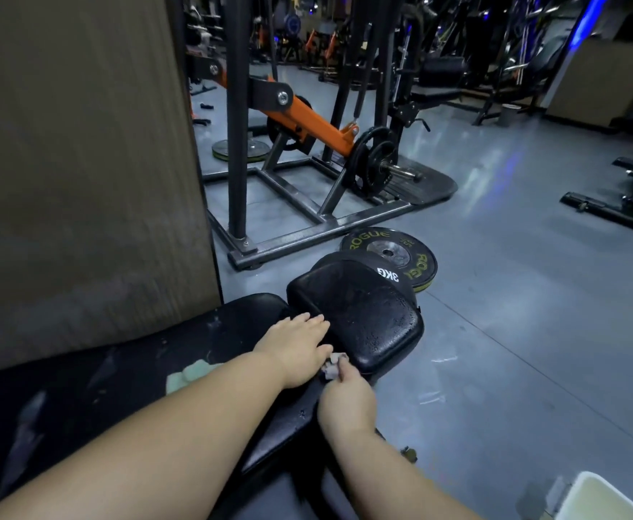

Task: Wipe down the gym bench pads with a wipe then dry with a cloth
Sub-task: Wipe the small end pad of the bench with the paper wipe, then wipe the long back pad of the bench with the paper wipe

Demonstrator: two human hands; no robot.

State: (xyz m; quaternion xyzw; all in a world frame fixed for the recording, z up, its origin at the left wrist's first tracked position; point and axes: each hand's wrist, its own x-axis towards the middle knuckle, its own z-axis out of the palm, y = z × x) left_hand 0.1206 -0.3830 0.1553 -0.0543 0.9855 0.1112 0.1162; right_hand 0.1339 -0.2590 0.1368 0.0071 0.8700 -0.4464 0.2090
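"ROGUE" plate [390, 253] and "3KG" weight [386, 273] beyond wet seat pad [360, 317]

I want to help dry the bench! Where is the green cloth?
In the head view, the green cloth lies on the long bench pad, lower middle, just left of the left forearm and behind the left hand.

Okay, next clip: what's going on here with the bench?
A person is cleaning a gym bench. The right hand pinches a small crumpled wipe at the near edge of the small black pad, which looks wet. The left hand lies flat on the bench beside it. A pale cloth waits on the long pad.
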